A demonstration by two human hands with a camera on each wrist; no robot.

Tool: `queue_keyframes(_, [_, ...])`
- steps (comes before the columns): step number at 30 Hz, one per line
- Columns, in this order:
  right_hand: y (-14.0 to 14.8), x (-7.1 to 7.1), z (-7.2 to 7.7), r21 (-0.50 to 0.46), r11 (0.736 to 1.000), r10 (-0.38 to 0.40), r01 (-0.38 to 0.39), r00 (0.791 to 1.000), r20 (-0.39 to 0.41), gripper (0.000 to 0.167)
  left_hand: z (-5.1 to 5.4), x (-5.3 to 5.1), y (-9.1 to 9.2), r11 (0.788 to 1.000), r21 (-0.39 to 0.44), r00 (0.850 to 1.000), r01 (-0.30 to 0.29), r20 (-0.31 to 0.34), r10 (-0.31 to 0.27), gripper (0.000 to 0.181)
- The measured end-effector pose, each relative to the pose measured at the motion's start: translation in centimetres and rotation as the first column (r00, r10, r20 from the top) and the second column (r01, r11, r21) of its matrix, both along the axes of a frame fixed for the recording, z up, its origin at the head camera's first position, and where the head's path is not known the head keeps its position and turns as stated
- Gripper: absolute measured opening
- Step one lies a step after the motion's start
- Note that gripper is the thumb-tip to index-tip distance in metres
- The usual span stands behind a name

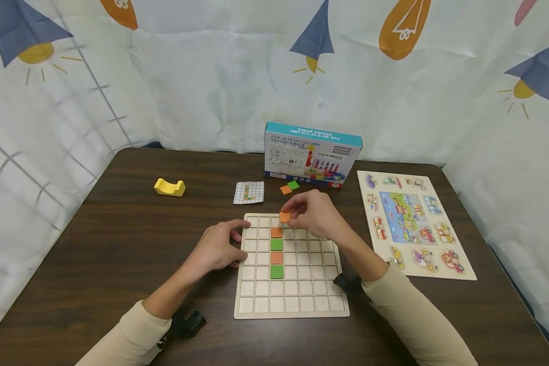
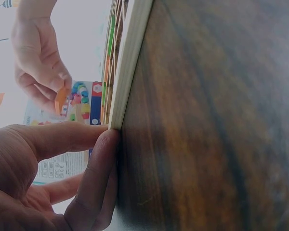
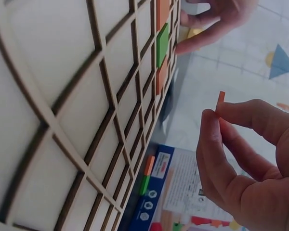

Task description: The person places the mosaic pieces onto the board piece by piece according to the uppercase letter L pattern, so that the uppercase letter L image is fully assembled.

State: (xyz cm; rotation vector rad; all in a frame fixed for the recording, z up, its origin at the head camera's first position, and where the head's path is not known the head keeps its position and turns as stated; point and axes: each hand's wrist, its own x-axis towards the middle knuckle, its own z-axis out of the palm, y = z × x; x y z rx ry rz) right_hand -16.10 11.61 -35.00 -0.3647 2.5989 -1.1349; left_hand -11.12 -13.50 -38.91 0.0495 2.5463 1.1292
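My right hand point(image 1: 317, 213) pinches an orange square tile point(image 1: 285, 217) between thumb and fingers, over the top edge of a pale wooden grid board point(image 1: 292, 304). The right wrist view shows this tile point(image 3: 221, 98) edge-on, raised clear of the board. Along one column of the board lie alternating orange and green tiles point(image 1: 276, 245). My left hand point(image 1: 216, 246) touches the board's left edge with its thumb and index finger spread apart. In the left wrist view these fingertips point(image 2: 107, 142) meet the board's side at table height.
Behind the board lie a loose orange tile point(image 1: 285, 189), a green tile point(image 1: 293, 185) and a small pattern card point(image 1: 249, 192). A bead-set box point(image 1: 311, 152) stands at the back. Right of it lies a picture puzzle board point(image 1: 421, 264); far left sits a yellow curved block point(image 1: 170, 187).
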Motion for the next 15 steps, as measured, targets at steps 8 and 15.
queue_keyframes(8, [0.1,1.5,0.2,0.008,1.0,0.001,-0.001,1.0,0.01,0.02,-0.1,-0.1,0.0,1.0,-0.004,1.0,0.005,-0.003,-0.005,0.07])
queue_keyframes(15, [0.3,2.6,0.0,0.009,1.0,0.023,-0.023,1.0,0.019,0.021,-0.1,0.0,0.1,1.0,-0.013,1.0,-0.004,0.001,0.004,0.07])
